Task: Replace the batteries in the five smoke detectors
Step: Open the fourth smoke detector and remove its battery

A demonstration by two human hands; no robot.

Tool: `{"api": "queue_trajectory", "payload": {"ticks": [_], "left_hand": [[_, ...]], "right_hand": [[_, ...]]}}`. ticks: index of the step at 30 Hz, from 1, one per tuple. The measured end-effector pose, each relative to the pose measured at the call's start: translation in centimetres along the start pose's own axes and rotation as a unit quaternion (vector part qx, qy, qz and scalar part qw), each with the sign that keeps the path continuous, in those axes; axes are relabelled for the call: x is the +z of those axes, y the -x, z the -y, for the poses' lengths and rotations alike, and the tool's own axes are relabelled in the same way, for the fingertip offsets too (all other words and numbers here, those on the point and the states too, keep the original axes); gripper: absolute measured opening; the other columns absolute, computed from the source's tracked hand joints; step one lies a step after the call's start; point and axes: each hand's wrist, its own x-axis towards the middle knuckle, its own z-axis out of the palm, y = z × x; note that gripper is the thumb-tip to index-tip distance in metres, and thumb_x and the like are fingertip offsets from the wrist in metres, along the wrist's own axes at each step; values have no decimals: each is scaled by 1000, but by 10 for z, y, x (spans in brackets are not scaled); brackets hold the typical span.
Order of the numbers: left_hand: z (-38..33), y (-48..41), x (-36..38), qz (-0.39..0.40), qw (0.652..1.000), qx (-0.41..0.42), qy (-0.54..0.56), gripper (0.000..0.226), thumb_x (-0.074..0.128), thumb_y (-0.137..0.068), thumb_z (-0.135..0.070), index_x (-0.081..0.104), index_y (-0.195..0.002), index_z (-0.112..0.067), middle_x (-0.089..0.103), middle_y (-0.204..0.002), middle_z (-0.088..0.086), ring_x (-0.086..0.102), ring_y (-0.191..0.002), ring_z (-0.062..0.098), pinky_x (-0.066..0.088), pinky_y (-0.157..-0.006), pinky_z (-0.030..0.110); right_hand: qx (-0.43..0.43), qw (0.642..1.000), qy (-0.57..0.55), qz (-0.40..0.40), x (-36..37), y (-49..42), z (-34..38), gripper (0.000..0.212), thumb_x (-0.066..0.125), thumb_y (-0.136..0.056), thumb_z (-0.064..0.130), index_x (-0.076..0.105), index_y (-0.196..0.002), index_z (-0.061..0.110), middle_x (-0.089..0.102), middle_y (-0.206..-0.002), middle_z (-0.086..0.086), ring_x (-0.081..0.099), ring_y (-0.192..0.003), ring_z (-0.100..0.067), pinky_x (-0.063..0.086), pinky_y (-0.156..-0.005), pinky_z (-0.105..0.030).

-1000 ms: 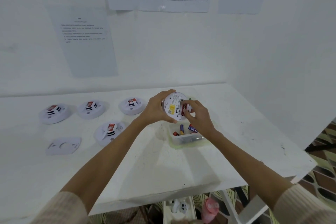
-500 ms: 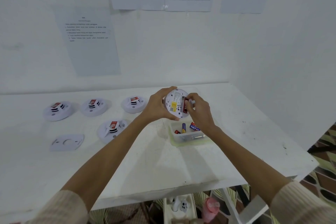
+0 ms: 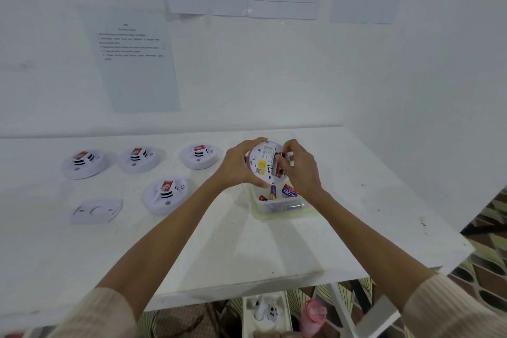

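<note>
My left hand (image 3: 236, 166) grips a round white smoke detector (image 3: 262, 163) held above the table, its open back with a yellow label turned to me. My right hand (image 3: 299, 166) pinches a red battery (image 3: 279, 164) at the detector's battery slot. Below the hands stands a clear plastic tub (image 3: 277, 207) with several loose batteries in it. Several other white detectors lie face up on the table: three in a back row (image 3: 83, 163) (image 3: 138, 159) (image 3: 199, 156) and one nearer (image 3: 166, 196). A detached white cover plate (image 3: 96, 211) lies at the left.
The white table (image 3: 247, 249) meets a wall at the back and another on the right; its front edge and right corner are near. Papers hang on the back wall. Under the table are a white box and a pink object on a patterned floor.
Both hands have raised the detector a little and tilted its back more toward me. My right fingers have shifted up along the battery slot.
</note>
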Motion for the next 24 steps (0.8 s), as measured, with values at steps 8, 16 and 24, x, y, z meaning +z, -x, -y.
{"api": "queue_trajectory", "payload": {"ticks": [8, 16, 24], "left_hand": [[2, -2, -3, 9, 1000, 6, 9, 98, 89, -42, -25, 47, -130, -22, 52, -118, -11, 50, -104, -8, 45, -79, 5], [7, -6, -15, 24, 1000, 13, 4, 97, 88, -44, -28, 45, -130, -27, 50, -124, -10, 50, -108, -4, 45, -80, 5], [11, -4, -11, 48, 998, 29, -12, 98, 87, -44, -28, 45, -133, -21, 50, -125, -10, 49, -108, -3, 44, -80, 5]], "right_hand": [[-7, 998, 2, -65, 0, 5, -1, 15, 62, -86, 19, 64, -100, 21, 66, -104, 5, 56, -97, -14, 36, -67, -23], [-169, 978, 123, 4, -1, 9, -17, 31, 65, -79, 21, 62, -110, 20, 48, -109, -7, 47, -98, -18, 24, -45, -12], [-163, 984, 74, 24, -3, 9, -25, 24, 72, -76, 24, 59, -94, 16, 55, -103, 4, 52, -89, -11, 46, -61, -24]]}}
